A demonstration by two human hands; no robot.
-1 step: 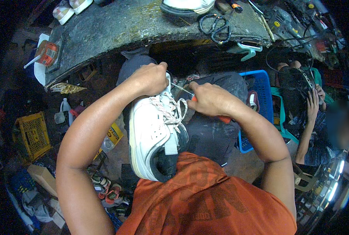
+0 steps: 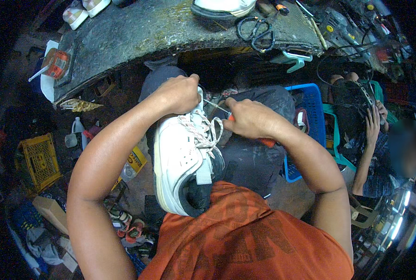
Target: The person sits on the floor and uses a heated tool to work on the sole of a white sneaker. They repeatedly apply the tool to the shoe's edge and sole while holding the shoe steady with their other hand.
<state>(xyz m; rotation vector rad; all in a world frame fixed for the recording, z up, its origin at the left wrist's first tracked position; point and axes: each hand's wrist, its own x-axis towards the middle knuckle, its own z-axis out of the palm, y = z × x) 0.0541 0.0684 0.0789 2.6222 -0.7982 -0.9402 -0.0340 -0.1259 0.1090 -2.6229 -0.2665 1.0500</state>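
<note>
A white sneaker [image 2: 175, 144] with speckled laces lies across my lap, its heel opening toward me and its toe pointing away. My left hand [image 2: 179, 94] is closed round the toe end, which its fingers partly cover. Closed in my right hand [image 2: 252, 117] is an awl [image 2: 231, 115] with an orange handle and a thin metal shaft. The shaft points left at the sneaker's front edge, close to my left fingers. Whether its tip has entered the shoe cannot be made out.
Ahead is a worn workbench [image 2: 170, 35] bearing another white shoe [image 2: 224, 8] and scissors [image 2: 256, 33]. A blue basket [image 2: 316, 112] stands right of my legs, a yellow crate [image 2: 39, 161] far left. Another person's hand [image 2: 373, 119] shows at the right.
</note>
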